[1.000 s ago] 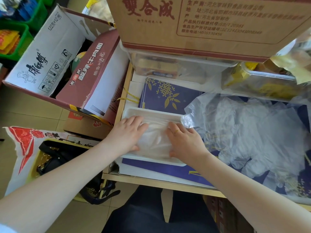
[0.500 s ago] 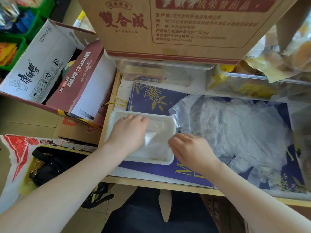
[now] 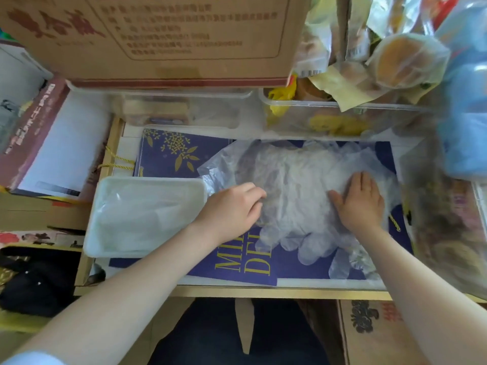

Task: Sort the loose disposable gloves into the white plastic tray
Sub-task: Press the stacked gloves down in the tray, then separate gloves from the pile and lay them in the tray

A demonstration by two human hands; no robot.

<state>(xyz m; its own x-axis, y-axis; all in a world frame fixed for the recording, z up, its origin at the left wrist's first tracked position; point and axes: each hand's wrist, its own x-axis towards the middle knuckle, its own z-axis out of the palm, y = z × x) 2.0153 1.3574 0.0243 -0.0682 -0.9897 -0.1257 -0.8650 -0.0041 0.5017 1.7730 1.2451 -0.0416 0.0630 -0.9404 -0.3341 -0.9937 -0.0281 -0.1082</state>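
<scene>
Worktop (image 3: 237, 291) under navy paper, boxes crowded behind. Glove pile (image 3: 297, 185) centre-right, finger ends pointing near; white tray (image 3: 105, 248) left. Left hand (image 3: 234, 209) pinches the pile's edge; right hand (image 3: 361, 204) presses it flat, fingers straight.

A pale wooden worktop (image 3: 263, 291) carries a dark blue sheet (image 3: 297, 270) with gold lettering. A large brown carton (image 3: 158, 40) stands at the far side over clear plastic tubs (image 3: 329, 114). A black bag (image 3: 34, 283) lies on the floor, near left
</scene>
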